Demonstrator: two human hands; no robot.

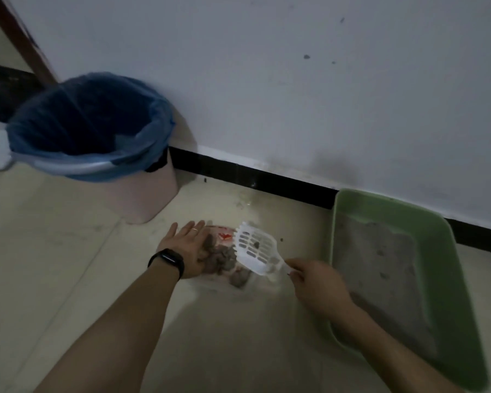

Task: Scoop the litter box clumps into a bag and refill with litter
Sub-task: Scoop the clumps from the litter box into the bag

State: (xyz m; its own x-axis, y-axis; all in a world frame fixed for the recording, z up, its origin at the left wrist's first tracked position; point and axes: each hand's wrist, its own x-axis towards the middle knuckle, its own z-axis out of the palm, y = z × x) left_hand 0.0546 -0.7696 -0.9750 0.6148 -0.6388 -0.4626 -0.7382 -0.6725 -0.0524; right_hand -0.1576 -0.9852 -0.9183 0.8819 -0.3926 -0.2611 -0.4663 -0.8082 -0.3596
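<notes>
A white plastic bag [224, 283] with red print lies flat on the floor, with several grey litter clumps [223, 259] heaped on it. My left hand [186, 248] rests flat on the bag's left side, fingers apart, touching the clumps. My right hand [313, 282] grips the handle of a white slotted scoop [255, 248], whose head is tilted over the clumps with a small clump in it. The green litter box [454, 282] stands to the right along the wall, holding grey litter [380, 268].
A pink bin [150, 199] lined with a blue bag [88, 123] stands at the back left against the white wall. A black skirting strip [255, 177] runs along the wall's base. Pale tiled floor lies in front.
</notes>
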